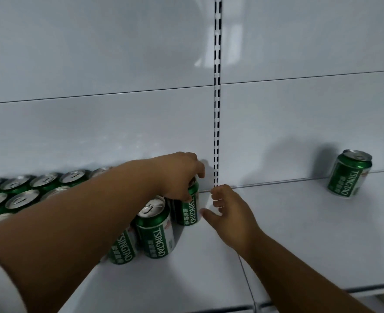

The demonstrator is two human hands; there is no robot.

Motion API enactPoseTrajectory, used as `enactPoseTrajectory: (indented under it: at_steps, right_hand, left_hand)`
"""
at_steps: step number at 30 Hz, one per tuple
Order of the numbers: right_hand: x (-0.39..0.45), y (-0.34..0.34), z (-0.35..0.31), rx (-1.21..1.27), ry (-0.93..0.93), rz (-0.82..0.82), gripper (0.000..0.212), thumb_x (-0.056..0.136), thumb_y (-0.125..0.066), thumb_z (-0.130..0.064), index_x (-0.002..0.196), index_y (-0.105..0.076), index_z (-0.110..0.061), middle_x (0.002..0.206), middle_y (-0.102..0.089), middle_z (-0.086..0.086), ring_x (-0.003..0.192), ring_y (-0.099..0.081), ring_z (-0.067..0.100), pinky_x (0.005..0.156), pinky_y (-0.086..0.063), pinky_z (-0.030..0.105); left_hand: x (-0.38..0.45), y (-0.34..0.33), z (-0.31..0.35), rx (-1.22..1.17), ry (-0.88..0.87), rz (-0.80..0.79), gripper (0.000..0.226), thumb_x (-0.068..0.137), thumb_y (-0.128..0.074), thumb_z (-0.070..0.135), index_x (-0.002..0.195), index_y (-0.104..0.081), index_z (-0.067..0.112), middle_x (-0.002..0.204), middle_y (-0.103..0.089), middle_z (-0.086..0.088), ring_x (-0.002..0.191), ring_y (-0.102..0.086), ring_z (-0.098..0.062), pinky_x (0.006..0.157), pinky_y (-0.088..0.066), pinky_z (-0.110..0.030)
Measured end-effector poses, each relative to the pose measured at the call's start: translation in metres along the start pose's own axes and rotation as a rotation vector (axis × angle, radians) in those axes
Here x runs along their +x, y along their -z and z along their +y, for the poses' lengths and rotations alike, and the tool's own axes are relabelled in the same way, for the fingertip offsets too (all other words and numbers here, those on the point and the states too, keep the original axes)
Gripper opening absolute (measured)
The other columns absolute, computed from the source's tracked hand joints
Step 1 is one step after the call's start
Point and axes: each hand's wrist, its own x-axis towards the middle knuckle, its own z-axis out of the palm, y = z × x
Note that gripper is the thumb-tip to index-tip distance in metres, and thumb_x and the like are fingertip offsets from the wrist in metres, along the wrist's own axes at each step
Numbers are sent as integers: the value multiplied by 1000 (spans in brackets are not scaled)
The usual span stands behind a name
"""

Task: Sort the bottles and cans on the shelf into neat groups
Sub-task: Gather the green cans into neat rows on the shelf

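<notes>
Several green Tsingtao cans [24, 190] stand packed in rows on the left of the white shelf [299, 233]. My left hand [177, 175] reaches across them and grips the top of the rightmost back can [190, 211] from above. Two more cans [156, 231] stand in front of it, partly behind my left forearm. My right hand [229, 213] hovers just right of the gripped can with fingers loosely bent and holds nothing. One lone green can [349, 175] stands far right against the back panel.
A slotted white upright [217, 109] runs down the back panel [96, 86] between the two shelf bays. A seam [245, 274] divides the shelf boards. The shelf's front edge [299, 300] runs along the bottom right.
</notes>
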Motion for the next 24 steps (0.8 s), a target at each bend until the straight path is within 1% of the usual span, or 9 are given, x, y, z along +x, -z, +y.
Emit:
enactPoseTrajectory:
  at_steps: [3,6,10,13,15,17,20,23,24]
  right_hand:
    - [-3,38,16,-1,-19,140,34,81,-78,-29,108,-57,-25,105,-62,-12,92,-62,3,77,-50,16]
    - [-6,77,35,-26,-79,207,28,84,-76,-30,104,-57,-28,99,-63,-12,88,-60,-2,68,-39,5]
    - [-8,122,62,-19,-105,275,29,84,-75,-29,108,-57,-27,102,-63,-11,90,-60,-1,68,-38,4]
    - [-6,160,87,-29,-111,309,38,84,-75,-29,117,-56,-25,108,-60,-10,91,-57,-2,71,-40,7]
    - [-3,185,103,-58,-113,324,42,84,-76,-30,120,-56,-24,109,-59,-9,91,-57,0,71,-41,9]
    - [3,207,119,-78,-114,369,40,83,-77,-28,116,-56,-22,109,-57,-6,93,-57,6,76,-43,14]
    - [10,233,141,-154,-81,495,30,80,-79,-22,101,-57,-18,112,-48,-1,98,-48,9,83,-44,23]
    - [18,250,165,-119,-82,557,35,77,-81,-17,100,-54,-20,113,-41,-3,105,-48,14,91,-49,31]
    - [21,255,170,-105,-96,557,40,77,-81,-18,102,-51,-22,113,-40,-4,108,-48,15,92,-49,31]
  left_hand:
    - [11,4,16,-24,-33,64,57,84,-70,37,136,-49,25,126,-51,-1,116,-50,-20,98,-46,-38]
    - [33,10,41,-64,-78,109,50,87,-67,36,134,-51,25,124,-52,-1,114,-51,-19,98,-45,-36]
    - [71,16,82,-124,-125,120,47,90,-64,34,134,-51,24,124,-53,2,111,-52,-16,99,-45,-36]
    - [104,20,115,-152,-133,137,49,92,-63,32,137,-48,23,126,-53,2,114,-52,-17,101,-44,-35]
    - [126,23,137,-165,-139,142,49,92,-62,31,139,-47,23,128,-52,3,115,-51,-16,101,-43,-33]
    - [147,25,159,-176,-144,141,48,93,-61,32,138,-47,24,128,-52,3,116,-52,-16,100,-44,-32]
    - [175,28,189,-192,-147,152,46,93,-60,32,138,-49,24,128,-53,3,116,-52,-16,100,-44,-31]
    - [200,29,215,-211,-130,167,47,94,-60,33,138,-49,22,129,-53,1,116,-52,-16,99,-45,-30]
    - [207,28,222,-224,-118,170,49,94,-60,34,139,-48,22,129,-53,0,116,-53,-17,99,-45,-31]
